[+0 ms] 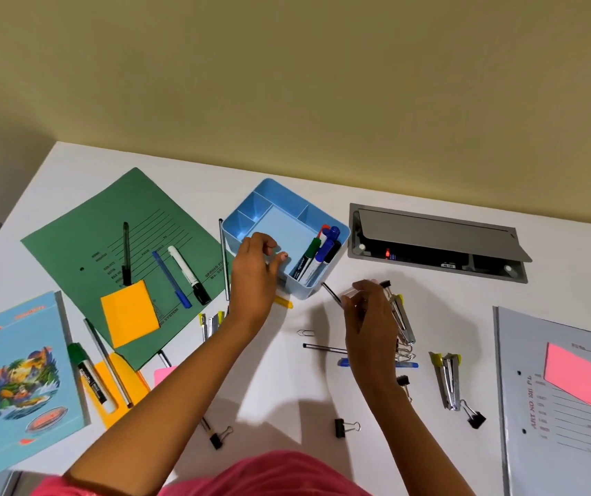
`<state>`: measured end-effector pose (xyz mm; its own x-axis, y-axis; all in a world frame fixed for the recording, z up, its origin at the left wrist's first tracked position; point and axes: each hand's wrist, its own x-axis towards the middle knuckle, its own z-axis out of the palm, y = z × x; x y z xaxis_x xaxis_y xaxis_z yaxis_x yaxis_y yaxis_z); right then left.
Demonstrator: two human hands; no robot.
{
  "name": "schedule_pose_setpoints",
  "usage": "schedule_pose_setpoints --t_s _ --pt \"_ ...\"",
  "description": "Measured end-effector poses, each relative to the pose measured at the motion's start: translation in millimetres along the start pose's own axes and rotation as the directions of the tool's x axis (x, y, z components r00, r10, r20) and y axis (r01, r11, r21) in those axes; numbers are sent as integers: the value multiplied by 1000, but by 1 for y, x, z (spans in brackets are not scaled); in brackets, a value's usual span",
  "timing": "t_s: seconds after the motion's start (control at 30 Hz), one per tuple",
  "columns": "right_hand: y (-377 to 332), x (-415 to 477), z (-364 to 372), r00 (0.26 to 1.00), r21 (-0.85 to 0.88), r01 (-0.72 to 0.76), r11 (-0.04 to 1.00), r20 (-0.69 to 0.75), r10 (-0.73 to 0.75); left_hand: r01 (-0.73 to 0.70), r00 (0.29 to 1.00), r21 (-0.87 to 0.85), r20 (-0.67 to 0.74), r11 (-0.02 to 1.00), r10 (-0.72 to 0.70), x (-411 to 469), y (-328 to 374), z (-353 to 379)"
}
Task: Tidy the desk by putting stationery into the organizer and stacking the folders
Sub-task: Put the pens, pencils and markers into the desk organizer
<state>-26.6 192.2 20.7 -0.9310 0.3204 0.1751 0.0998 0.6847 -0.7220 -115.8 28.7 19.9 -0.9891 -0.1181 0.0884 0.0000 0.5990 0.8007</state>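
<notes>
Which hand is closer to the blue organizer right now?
Left. The left hand is over the organizer's near-left rim; the right hand, pinching a pen, is apart from it, off its near-right corner.

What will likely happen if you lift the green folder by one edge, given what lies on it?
The green folder looks like thin card, so it would probably sag. The black pen, blue pen and white marker on it are round and would likely roll off. The flat orange sticky pad may slide instead.
</notes>
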Motion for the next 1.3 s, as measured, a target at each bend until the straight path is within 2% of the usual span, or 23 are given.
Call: schedule_pose_setpoints --t_s 0.13,0.23,0.3,0.37,0.57,0.67,0.77,0.9,1.0,1.1,1.2,1.3 --pt "-17 -4 15 991 44 42 998 125 -47 251 960 122 -155 960 -232 -3 -41 -22" --pt "-33 -11 29 968 63 116 991 217 -127 560 827 252 -229 789 -513 2 -67 -31" --pt "-43 -16 38 942 76 175 982 278 -189 662 749 299 -231 687 -621 3 -78 -33" --pt "-50 -19 47 916 87 217 972 325 -233 702 711 284 -217 653 -669 3 -85 -33" --pt "-55 -27 60 894 96 218 971 380 -238 650 750 354 -157 673 -642 -4 -92 -35" --pt "-53 -27 59 900 92 237 967 354 -254 575 812 395 -165 717 -560 -15 -82 -42" --pt "-51 -25 57 902 106 247 963 339 -268 488 873 329 -179 809 -454 -35 -60 -48" --pt "-50 -24 56 821 144 380 914 402 -405 415 910 174 -49 893 -413 -61 -26 -51" --pt "-55 -26 57 779 160 448 880 413 -472 361 923 138 90 922 -375 -77 -1 -52" --pt "-59 -27 54 805 205 456 866 319 -499 291 940 111 149 950 -305 -81 16 -55" --pt "-60 -19 44 835 225 463 857 212 -507 199 965 -29 180 980 -190 -76 26 -62" --pt "-59 -4 35 909 214 382 899 85 -407 106 981 -76 170 991 -92 -75 28 -65"
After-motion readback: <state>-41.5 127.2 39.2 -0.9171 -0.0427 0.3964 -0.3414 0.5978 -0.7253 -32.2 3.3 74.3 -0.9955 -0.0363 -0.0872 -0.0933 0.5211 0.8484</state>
